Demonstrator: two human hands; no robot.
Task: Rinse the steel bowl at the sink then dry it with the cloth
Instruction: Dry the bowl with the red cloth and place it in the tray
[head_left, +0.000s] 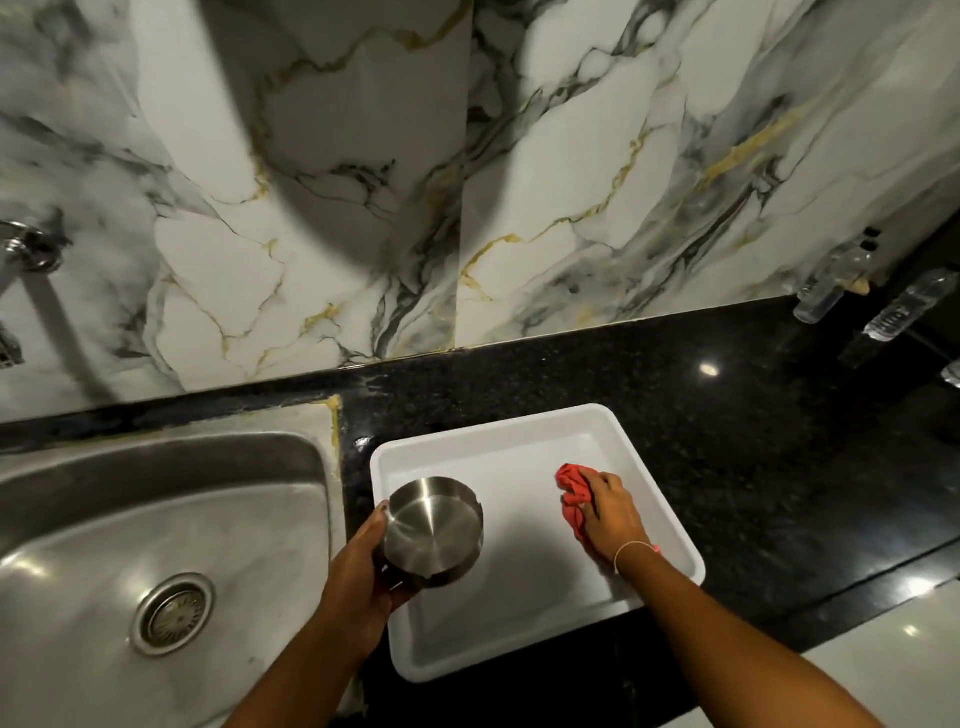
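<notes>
The small round steel bowl (434, 530) is tilted so its inside faces me, held above the left edge of a white tray (519, 447). My left hand (363, 566) grips it from the left and underneath. My right hand (613, 512) rests inside the tray on the right, its fingers closed over a crumpled red cloth (574, 491). Bowl and cloth are well apart. The steel sink (156, 519) with its round drain (174, 613) lies to the left of the tray.
A chrome tap (26, 249) sticks out of the marble wall at far left. The tray sits on a black granite counter (727, 415). Two clear plastic bottles (836, 280) stand at the back right corner.
</notes>
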